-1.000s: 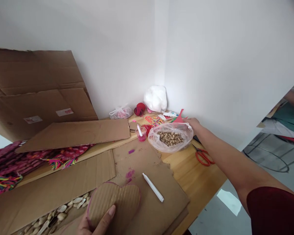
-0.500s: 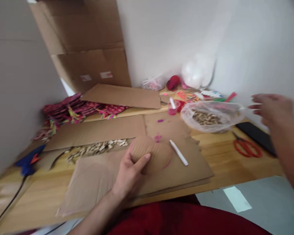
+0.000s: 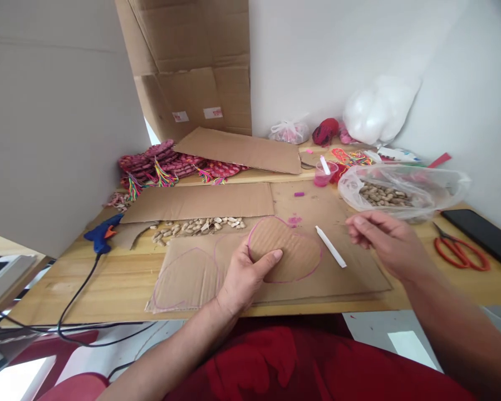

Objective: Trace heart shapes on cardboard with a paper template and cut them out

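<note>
My left hand [image 3: 250, 273] grips a heart-shaped cardboard cutout [image 3: 290, 250], thumb on top and fingers hidden beneath. A purple-pink line shows around the heart's edge, on the larger cardboard sheet [image 3: 359, 273] under it. To the right of the heart lies a white marker [image 3: 331, 247], uncapped. My right hand [image 3: 384, 239] hovers to the right of the marker, in front of the peanut bag. Its fingers are curled in toward the thumb, and nothing shows in them. A purple cap [image 3: 299, 194] lies farther back. More curved outlines are drawn on the cardboard left of my hand.
Red-handled scissors [image 3: 461, 250] and a black phone [image 3: 484, 236] lie at the right. Behind my right hand is a plastic bag of peanuts [image 3: 386, 195]. Loose peanuts [image 3: 200, 225] lie at left, beyond them a blue glue gun [image 3: 103, 234] with its cord. A pink cup [image 3: 324, 177] stands behind.
My right hand has come in from the far right toward the marker, its fingers now more curled. My left hand still holds the cardboard heart. The whole view has shifted.
</note>
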Tool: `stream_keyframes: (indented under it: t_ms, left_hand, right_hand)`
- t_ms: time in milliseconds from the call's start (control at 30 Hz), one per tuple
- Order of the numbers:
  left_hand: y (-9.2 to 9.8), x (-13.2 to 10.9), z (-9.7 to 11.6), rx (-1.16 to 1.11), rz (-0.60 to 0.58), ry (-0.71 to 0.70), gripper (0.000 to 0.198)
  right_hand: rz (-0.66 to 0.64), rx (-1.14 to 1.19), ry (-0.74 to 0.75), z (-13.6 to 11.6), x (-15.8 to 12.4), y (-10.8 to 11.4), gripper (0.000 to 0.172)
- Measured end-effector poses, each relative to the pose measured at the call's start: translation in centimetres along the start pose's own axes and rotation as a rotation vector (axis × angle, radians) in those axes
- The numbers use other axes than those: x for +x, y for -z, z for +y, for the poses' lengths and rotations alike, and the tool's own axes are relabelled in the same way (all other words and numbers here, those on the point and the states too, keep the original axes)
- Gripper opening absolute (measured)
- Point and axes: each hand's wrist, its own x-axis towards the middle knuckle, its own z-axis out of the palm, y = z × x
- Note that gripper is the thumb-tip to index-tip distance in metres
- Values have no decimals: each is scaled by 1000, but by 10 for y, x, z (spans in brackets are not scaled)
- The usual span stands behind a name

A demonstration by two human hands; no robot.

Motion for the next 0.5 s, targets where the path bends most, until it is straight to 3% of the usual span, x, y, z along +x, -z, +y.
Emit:
stream_keyframes:
  t_ms: [233,500]
  left_hand:
    - [10,-8,-5,-2,-53,15,63]
    - [10,-16,-7,20,-39,135,73]
  right_hand:
    - [-335,1,63,-18,-35,-58,38]
    - [-369,-26,-31,-17,-67,-84,50]
